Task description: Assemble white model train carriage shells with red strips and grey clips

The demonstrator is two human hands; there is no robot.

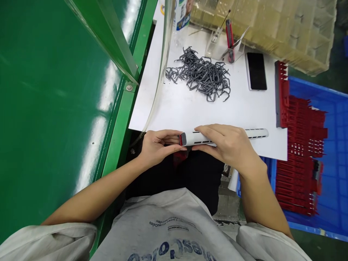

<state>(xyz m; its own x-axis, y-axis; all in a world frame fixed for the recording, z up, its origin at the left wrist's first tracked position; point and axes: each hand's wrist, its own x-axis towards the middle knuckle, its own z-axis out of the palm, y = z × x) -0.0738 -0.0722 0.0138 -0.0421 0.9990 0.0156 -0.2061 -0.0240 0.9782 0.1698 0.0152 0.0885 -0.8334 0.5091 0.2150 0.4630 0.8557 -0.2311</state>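
Note:
A long white slotted bar (257, 133) lies level across my body, just at the front edge of the white tabletop. My right hand (231, 145) is wrapped around its middle, thumb below and fingers above. At the bar's left end sits a red and grey end piece (183, 139). My left hand (157, 146) pinches this end piece between fingers and thumb; part of it is hidden by the fingers. Beyond the hands, a pile of dark grey bent plastic clips (203, 74) lies on the white tabletop (239, 110).
A black-screened phone (256, 71) and a red and grey strip (282, 94) lie to the right. A blue crate (335, 145) holds red plastic parts (296, 156). Behind are a clear holder with a red cutter (230, 40) and a yellowish compartment tray (272, 25). A green frame (119, 119) borders the left.

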